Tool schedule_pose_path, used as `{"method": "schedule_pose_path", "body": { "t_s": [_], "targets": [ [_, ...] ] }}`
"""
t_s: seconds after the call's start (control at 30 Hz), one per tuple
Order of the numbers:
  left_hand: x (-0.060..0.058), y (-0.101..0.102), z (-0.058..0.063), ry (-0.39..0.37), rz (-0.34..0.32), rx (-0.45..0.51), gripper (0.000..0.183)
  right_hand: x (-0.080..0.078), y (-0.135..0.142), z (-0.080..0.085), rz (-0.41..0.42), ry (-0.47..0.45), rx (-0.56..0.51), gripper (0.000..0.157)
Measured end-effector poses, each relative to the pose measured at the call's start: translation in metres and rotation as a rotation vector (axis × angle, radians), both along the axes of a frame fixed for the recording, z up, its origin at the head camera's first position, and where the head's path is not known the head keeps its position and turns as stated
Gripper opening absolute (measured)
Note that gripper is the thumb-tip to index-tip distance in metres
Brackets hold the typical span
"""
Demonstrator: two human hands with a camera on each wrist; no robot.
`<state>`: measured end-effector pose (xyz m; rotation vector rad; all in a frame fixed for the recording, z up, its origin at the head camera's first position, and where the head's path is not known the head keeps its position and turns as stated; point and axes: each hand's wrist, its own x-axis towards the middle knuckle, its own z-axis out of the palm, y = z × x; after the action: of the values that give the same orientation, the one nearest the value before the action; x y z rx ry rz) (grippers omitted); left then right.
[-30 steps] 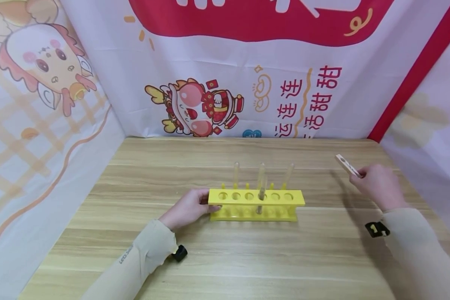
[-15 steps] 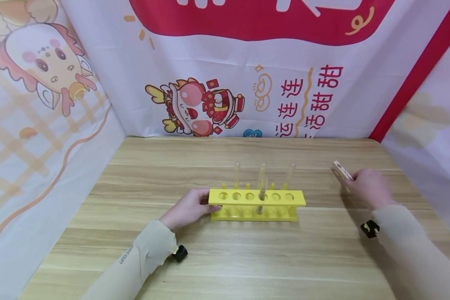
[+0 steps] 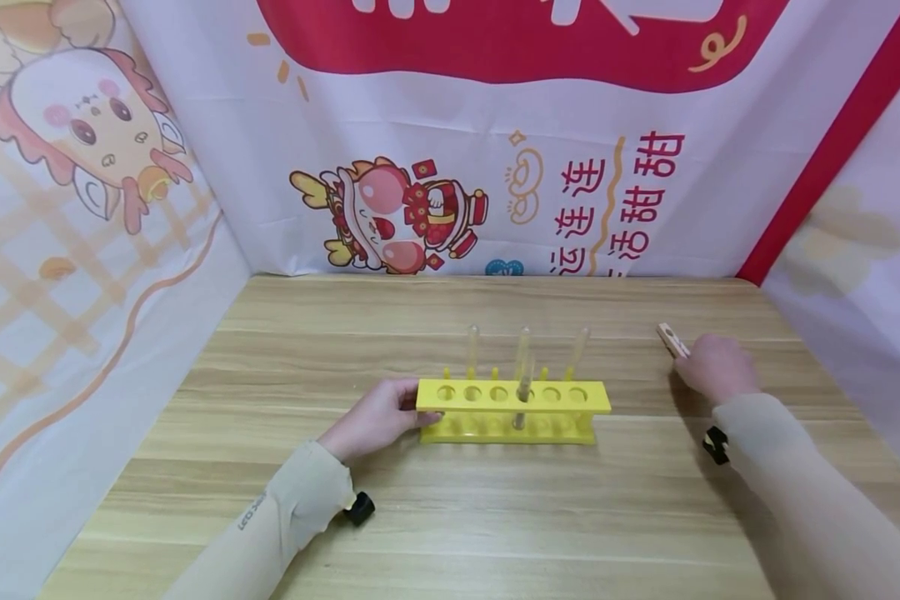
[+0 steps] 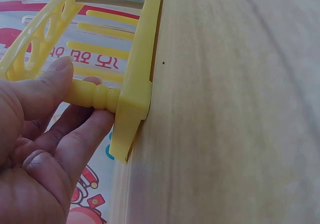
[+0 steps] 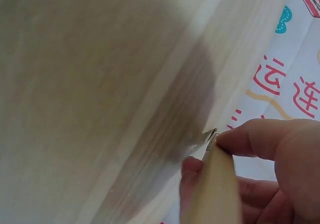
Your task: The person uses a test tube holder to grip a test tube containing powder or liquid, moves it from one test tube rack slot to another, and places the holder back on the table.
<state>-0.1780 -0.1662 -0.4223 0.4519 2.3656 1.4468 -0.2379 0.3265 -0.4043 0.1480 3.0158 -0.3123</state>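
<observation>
In the head view a yellow test tube rack (image 3: 513,396) stands mid-table. One test tube (image 3: 522,392) with dark contents sits in one of its holes. Behind the holes, three clear tubes (image 3: 473,346) are upside down on the rack's pegs. My left hand (image 3: 375,419) grips the rack's left end, and the left wrist view has thumb and fingers round its yellow end post (image 4: 92,94). Off to the right, my right hand (image 3: 720,368) holds a wooden test tube clamp (image 3: 672,341) over the table. Up close, thumb and fingers pinch the clamp's wood (image 5: 215,184) near its metal spring (image 5: 212,136).
The wooden table (image 3: 307,350) meets a printed cloth (image 3: 255,192) along its back edge. More cloth hangs at the left and right sides. Each wrist wears a black strap-like band (image 3: 358,508).
My right hand has moved left and a little closer to the table with the wooden clamp, toward the rack. The left hand and the rack stay as they were.
</observation>
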Motion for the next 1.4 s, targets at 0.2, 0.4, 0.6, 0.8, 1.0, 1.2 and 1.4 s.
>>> {"method": "schedule_pose_path", "body": {
  "t_s": [0.2, 0.4, 0.6, 0.8, 1.0, 1.2, 1.4],
  "targets": [
    [0.001, -0.001, 0.002, -0.010, 0.002, -0.003, 0.028, -0.004, -0.005, -0.002, -0.006, 0.003, 0.000, 0.026],
    [0.002, -0.001, 0.004, -0.007, 0.005, -0.023, 0.028, -0.004, -0.011, 0.001, 0.001, -0.006, -0.003, 0.023],
    [0.002, -0.002, 0.004, -0.002, -0.001, -0.025, 0.029, -0.004, -0.011, 0.004, 0.031, -0.011, -0.013, 0.024],
    [0.003, -0.004, 0.006, -0.015, 0.009, -0.040, 0.029, -0.005, -0.007, 0.002, 0.068, -0.032, -0.052, 0.038],
    [0.005, -0.006, 0.006, -0.020, 0.019, -0.046, 0.029, -0.006, -0.009, -0.003, 0.052, -0.008, -0.066, 0.042],
    [0.003, -0.004, 0.005, -0.017, 0.004, -0.037, 0.030, -0.003, -0.006, -0.003, 0.023, -0.016, -0.103, 0.040],
    [0.001, 0.000, 0.003, -0.009, -0.008, -0.025, 0.030, -0.001, -0.002, -0.001, 0.014, -0.031, -0.118, 0.039]
  ]
}}
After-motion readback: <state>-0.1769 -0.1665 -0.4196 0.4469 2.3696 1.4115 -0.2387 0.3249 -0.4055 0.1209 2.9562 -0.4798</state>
